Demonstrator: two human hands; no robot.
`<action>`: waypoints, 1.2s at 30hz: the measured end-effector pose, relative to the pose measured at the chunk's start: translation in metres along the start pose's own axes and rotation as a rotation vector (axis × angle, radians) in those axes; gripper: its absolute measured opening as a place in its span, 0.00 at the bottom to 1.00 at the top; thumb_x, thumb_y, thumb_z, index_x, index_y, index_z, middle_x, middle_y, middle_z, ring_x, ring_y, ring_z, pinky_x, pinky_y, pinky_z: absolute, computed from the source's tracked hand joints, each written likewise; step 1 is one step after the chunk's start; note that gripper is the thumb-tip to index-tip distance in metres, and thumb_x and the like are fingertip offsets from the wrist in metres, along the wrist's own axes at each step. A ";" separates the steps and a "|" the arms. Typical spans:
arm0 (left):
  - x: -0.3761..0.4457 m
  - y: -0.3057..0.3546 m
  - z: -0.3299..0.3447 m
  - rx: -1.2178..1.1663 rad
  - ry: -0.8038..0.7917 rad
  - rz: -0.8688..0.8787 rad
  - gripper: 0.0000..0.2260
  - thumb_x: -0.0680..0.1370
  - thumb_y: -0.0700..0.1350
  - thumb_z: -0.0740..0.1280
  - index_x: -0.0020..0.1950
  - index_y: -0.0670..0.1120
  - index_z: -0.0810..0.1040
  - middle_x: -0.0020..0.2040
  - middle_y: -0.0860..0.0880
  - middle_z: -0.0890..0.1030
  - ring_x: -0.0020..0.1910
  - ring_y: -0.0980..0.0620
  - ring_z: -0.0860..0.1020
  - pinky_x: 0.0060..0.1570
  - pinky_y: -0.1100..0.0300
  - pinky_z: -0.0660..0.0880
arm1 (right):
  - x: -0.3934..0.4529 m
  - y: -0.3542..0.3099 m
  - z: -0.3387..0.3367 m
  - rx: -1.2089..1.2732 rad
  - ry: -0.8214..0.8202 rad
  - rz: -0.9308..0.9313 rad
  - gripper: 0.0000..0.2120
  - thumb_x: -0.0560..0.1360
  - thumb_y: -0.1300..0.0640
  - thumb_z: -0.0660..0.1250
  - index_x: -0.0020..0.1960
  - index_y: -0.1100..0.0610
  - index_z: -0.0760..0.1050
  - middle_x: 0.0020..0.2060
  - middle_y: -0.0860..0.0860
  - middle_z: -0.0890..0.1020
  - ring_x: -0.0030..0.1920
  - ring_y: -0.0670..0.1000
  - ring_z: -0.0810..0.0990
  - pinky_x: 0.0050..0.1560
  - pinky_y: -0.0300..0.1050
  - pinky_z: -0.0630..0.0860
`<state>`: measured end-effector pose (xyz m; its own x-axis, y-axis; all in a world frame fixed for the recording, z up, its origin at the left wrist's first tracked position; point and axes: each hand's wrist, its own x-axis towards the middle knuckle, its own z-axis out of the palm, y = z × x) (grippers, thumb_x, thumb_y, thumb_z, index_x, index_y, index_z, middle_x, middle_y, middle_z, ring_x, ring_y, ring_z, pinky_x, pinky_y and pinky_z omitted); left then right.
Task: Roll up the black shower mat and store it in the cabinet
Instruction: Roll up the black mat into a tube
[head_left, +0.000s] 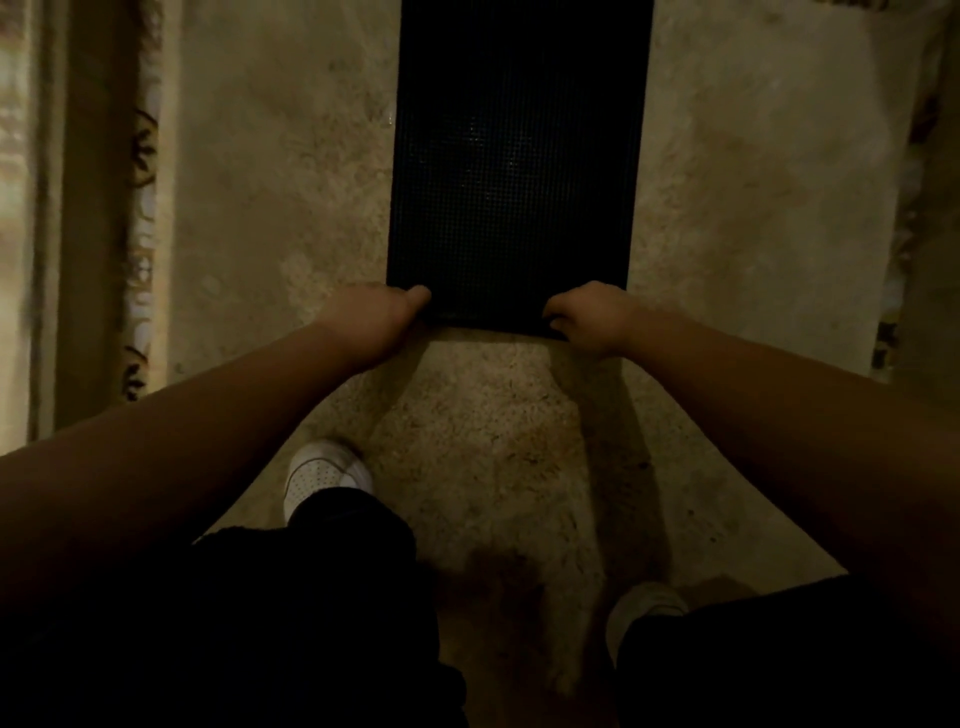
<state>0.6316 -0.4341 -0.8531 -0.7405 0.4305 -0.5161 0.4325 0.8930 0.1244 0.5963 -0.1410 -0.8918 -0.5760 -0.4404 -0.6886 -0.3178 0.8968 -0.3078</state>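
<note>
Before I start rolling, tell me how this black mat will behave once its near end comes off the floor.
The black mat probably bends easily: it looks thin and lies flat on the floor. Its gridded surface should help grip, though glints hint at wetness. Being long, it may sag between the left hand and right hand.

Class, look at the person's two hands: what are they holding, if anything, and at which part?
Both hands grip the black shower mat at its near short edge: left hand at the left corner, right hand at the right corner.
</note>
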 end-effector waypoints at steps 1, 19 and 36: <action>0.002 -0.002 -0.002 -0.020 0.008 -0.022 0.11 0.79 0.48 0.62 0.60 0.46 0.69 0.43 0.44 0.78 0.36 0.44 0.75 0.34 0.52 0.76 | -0.001 0.001 0.001 0.031 0.016 0.009 0.15 0.80 0.53 0.59 0.65 0.51 0.75 0.61 0.55 0.78 0.58 0.58 0.76 0.54 0.49 0.73; 0.021 0.009 0.005 0.130 0.054 0.083 0.17 0.78 0.42 0.62 0.67 0.46 0.71 0.58 0.43 0.74 0.56 0.42 0.74 0.45 0.48 0.75 | -0.021 -0.014 0.018 -0.154 0.502 0.127 0.11 0.78 0.51 0.62 0.51 0.57 0.79 0.46 0.54 0.78 0.45 0.58 0.76 0.41 0.51 0.72; 0.028 0.020 0.005 0.073 0.013 -0.015 0.14 0.76 0.39 0.63 0.60 0.46 0.70 0.55 0.43 0.76 0.55 0.42 0.74 0.49 0.49 0.72 | -0.029 -0.008 0.014 -0.234 0.275 0.023 0.15 0.72 0.64 0.63 0.58 0.59 0.73 0.52 0.56 0.79 0.52 0.58 0.76 0.42 0.48 0.72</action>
<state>0.6217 -0.4043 -0.8692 -0.7537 0.4191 -0.5062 0.4572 0.8877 0.0543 0.6256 -0.1348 -0.8786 -0.7558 -0.4435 -0.4817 -0.4481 0.8868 -0.1133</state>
